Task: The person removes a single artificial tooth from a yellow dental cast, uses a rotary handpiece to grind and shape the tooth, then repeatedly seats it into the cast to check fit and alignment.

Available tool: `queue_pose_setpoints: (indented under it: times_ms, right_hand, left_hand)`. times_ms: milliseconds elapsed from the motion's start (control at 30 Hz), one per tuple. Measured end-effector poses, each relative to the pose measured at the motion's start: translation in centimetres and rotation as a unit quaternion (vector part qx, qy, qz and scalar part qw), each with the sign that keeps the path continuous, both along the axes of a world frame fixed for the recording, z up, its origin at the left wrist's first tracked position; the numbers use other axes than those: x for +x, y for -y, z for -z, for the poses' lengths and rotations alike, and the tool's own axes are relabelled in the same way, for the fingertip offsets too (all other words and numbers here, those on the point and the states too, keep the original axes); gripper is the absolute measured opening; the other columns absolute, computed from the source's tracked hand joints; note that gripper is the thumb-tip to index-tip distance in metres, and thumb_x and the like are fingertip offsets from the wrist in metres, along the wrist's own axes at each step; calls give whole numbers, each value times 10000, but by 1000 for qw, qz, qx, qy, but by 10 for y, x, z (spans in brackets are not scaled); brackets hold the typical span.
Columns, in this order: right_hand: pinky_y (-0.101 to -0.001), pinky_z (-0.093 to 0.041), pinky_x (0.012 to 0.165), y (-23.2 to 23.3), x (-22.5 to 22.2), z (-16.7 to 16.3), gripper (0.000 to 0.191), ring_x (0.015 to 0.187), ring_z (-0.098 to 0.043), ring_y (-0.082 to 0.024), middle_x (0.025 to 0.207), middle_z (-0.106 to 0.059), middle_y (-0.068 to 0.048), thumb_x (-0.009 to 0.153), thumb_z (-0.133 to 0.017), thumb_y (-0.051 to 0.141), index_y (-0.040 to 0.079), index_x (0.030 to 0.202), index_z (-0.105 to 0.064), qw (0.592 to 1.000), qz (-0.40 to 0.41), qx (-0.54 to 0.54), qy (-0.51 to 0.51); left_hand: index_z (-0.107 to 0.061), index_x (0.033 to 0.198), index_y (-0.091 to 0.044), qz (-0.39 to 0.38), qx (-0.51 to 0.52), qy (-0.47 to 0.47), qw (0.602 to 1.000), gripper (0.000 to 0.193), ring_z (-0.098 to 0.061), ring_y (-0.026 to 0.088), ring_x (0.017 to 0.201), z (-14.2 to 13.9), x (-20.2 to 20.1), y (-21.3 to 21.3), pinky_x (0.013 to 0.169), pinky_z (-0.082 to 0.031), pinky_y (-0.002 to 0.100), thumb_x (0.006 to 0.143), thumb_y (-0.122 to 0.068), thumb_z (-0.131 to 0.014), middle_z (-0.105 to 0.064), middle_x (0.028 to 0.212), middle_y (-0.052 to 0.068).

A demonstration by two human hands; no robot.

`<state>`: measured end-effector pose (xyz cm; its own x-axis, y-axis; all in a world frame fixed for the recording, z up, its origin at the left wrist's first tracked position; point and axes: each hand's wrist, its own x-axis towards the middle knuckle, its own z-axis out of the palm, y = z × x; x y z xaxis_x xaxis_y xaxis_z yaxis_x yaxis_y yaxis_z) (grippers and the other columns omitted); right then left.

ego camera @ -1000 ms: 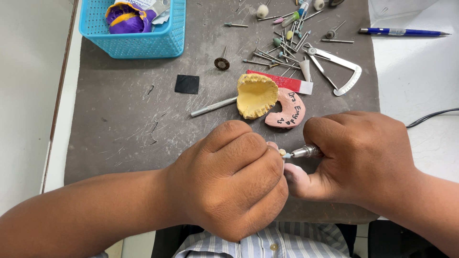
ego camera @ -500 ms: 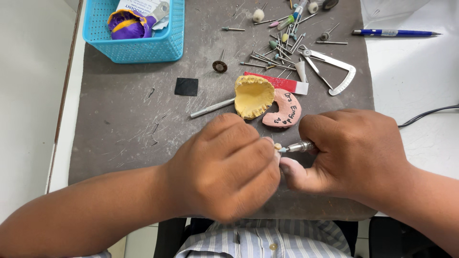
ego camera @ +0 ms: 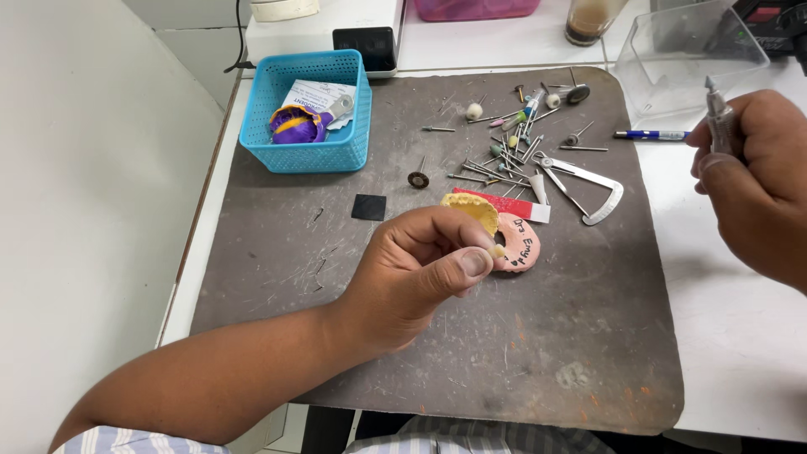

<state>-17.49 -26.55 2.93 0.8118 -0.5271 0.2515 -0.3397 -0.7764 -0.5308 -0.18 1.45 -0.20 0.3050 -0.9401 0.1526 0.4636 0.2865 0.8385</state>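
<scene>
My left hand (ego camera: pixel 416 273) hovers over the grey work mat (ego camera: pixel 588 353) and pinches a tiny cream-coloured piece (ego camera: pixel 498 250) between thumb and forefinger. Just behind it lie a yellow dental cast (ego camera: pixel 472 207) and a pink wax base (ego camera: pixel 519 244) with writing on it. My right hand (ego camera: pixel 752 181) is off to the right over the white table, closed around a slim silver handpiece (ego camera: pixel 717 118) that points upward.
A blue basket (ego camera: pixel 307 160) with a purple and yellow model stands at the back left. Several burs and small tools (ego camera: pixel 513 151), a metal caliper (ego camera: pixel 584 189), a red strip (ego camera: pixel 504 204), a black square (ego camera: pixel 368 207), a blue pen (ego camera: pixel 651 134) and a clear plastic box (ego camera: pixel 689 59) lie around.
The hands have come apart. My right hand has swung right and up with the handpiece, and my left hand now holds the small piece alone above the mat. The camera looks further back.
</scene>
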Motion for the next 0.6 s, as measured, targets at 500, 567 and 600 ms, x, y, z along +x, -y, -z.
queue_pose_setpoints:
  times_ms: [500,567,600]
  right_hand:
    - [-409,-552,840,-5,24,11,416,957,-691,-319,1094,-675,-161,900,-729,199,60,1287,-672,962,43,-24,-268]
    - [-422,-550,845,-8,24,8,443,966,-686,-326,1068,-686,-163,904,-714,179,73,1329,-650,964,36,-9,-264]
    - [-434,-537,862,-12,24,5,471,980,-671,-341,1043,-681,-169,875,-742,210,68,1316,-656,966,30,-83,-245]
  left_hand:
    - [-661,1089,-147,66,46,-221,972,136,-537,65,748,5,7,8,733,-445,269,1011,-208,-754,-633,928,-8]
    - [-668,1101,-138,65,37,-205,976,134,-526,54,752,7,5,7,720,-432,261,1018,-201,-753,-627,919,-25]
    - [-672,1107,-134,66,32,-196,978,133,-520,49,754,8,5,8,713,-425,257,1022,-198,-752,-624,914,-34]
